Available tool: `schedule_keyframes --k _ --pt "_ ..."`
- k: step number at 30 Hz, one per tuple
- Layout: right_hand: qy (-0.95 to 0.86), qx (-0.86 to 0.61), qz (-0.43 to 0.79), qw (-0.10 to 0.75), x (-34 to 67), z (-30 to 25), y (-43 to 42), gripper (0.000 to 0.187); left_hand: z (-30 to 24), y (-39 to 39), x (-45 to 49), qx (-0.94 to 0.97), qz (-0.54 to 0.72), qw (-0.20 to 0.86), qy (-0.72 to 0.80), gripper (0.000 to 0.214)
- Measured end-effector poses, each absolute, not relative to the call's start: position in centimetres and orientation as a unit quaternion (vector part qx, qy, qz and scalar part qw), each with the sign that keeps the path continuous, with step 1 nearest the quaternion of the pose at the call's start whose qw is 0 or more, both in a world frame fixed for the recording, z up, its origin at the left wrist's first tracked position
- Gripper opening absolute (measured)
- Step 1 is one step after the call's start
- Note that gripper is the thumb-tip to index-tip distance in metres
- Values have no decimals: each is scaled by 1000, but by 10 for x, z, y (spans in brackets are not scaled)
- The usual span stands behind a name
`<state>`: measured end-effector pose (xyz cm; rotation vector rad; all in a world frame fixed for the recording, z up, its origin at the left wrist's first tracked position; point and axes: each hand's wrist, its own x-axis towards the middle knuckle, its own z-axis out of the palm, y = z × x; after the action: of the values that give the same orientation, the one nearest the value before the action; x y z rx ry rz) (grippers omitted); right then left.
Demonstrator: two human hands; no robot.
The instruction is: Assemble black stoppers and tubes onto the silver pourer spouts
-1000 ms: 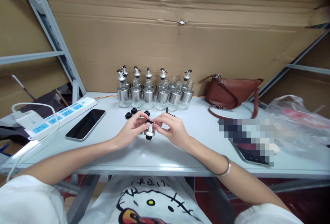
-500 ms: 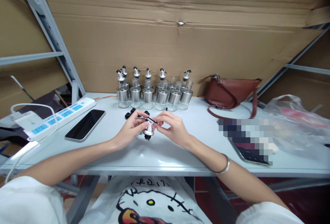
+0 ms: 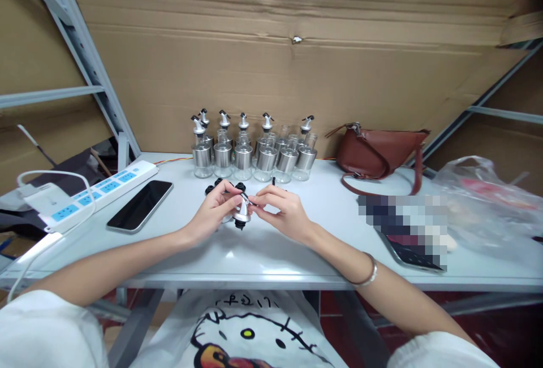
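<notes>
Between my hands, just above the table [image 3: 292, 260], is a silver pour spout [image 3: 242, 214] with a black stopper pointing down and a black flap lever at its top. My left hand [image 3: 216, 207] pinches the spout near its upper end. The fingers of my right hand [image 3: 284, 210] close on the black lever from the other side. Behind my hands lie several black-ended spouts [image 3: 219, 182], partly hidden by my left hand. Glass bottles with steel sleeves [image 3: 243, 159] stand in rows further back; some carry spouts, while the front ones show bare necks.
On the left are a phone [image 3: 141, 205] and a white power strip [image 3: 102, 194] with a cable. A brown handbag [image 3: 382, 150], a second phone [image 3: 409, 252], partly blurred out, and a clear plastic bag [image 3: 487, 204] lie on the right. Cardboard [image 3: 271, 74] walls the back.
The spout has shifted slightly left and tilted a little between my fingers. Both hands keep their pinch on it, with only small finger movements.
</notes>
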<state>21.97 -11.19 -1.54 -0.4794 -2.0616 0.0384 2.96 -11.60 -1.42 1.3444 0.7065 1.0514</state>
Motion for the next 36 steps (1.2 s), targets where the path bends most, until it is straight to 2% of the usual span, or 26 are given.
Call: schedule_keyframes --k 4,9,11,14,22,27,29,32,36 --pt "-850 -194 36 489 218 -15 -113 16 -15 -113 29 575 474 589 314 31" --pt "-849 -206 36 484 217 -16 -114 41 -13 -113 30 567 491 590 300 29" --pt "-852 -207 17 480 217 -18 -114 46 -12 -114 31 560 495 590 305 29" --pt "-852 -216 4 477 215 -21 -114 42 -12 -115 31 550 496 590 321 29" --pt "-839 -235 71 486 211 -23 -116 33 -13 -113 31 533 511 572 357 31" --pt "-823 -264 100 493 215 -20 -113 30 -10 -112 29 587 486 539 360 32" --pt "-795 -296 166 502 218 -18 -112 31 -7 -106 26 653 459 490 351 34" --pt "-747 -320 250 526 222 -11 -110 32 2 -83 20 750 445 340 352 38" --pt "-740 -315 184 565 226 -1 -109 20 22 -32 8 778 474 89 403 51"
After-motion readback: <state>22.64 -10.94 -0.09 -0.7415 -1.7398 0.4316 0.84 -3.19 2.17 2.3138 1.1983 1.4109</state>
